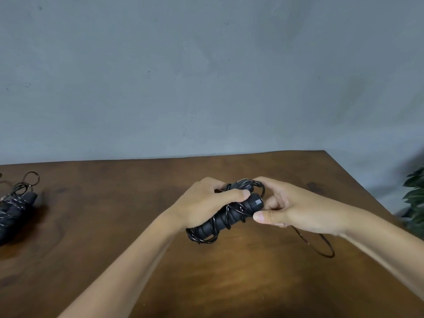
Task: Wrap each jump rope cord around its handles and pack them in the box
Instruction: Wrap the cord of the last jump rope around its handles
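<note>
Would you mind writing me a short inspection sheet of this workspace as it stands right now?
Surface: brown wooden table, worn finish.
Job's things: black handles held together above the table, cord wound round them; a loose cord loop trails on the table. A second rope bundle lies at the left edge. No box in view.
Clutter: nothing seen.
Grippers: left hand grips the handles; right hand pinches the cord at their top end.
Cables: nothing seen besides the rope cords.
Surroundings: grey wall; green plant at the right.
</note>
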The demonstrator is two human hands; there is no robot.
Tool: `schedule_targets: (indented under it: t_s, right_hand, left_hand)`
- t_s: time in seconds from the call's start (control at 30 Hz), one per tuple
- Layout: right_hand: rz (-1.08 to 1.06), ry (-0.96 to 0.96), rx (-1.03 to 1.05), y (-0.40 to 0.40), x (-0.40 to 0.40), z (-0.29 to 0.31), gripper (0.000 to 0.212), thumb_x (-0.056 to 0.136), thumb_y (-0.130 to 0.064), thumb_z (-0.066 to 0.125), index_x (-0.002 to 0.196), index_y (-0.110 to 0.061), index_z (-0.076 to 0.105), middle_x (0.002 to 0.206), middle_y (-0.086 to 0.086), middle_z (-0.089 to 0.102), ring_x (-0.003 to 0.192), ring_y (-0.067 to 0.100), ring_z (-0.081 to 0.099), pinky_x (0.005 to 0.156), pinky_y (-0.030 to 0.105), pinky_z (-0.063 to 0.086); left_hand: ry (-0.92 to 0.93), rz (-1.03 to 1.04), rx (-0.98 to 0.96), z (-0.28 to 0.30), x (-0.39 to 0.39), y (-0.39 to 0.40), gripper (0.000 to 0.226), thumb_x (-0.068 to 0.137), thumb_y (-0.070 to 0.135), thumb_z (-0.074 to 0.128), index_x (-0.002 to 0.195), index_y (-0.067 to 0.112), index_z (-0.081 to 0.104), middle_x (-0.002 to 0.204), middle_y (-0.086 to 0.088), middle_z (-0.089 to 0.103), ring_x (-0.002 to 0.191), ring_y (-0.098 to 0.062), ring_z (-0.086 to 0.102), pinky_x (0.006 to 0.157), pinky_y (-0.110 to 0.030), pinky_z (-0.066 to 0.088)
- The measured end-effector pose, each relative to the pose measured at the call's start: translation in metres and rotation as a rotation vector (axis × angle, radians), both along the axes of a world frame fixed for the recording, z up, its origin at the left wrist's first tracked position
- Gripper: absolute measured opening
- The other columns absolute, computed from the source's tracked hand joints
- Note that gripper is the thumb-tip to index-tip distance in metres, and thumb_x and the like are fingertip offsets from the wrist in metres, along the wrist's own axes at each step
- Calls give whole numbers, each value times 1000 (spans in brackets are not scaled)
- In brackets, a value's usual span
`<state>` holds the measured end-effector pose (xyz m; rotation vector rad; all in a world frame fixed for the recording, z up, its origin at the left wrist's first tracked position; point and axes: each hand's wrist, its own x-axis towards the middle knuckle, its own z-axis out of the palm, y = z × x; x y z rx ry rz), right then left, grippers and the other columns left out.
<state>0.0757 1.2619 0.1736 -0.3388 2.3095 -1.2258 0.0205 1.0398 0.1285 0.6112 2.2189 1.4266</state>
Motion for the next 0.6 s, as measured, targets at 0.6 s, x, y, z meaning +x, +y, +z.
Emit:
schedule_targets:
  t_s: [0.6]
  right_hand:
    - [-172, 278, 134, 1, 11, 25, 30, 103, -36, 57, 83, -28, 78, 58, -4, 44, 56, 15, 35, 66, 27, 37]
  left_hand:
    - [-39, 361, 264, -7, 5, 15, 49, 88, 59, 63, 78, 13, 74, 73, -3, 76, 65, -21, 71, 79, -42, 57]
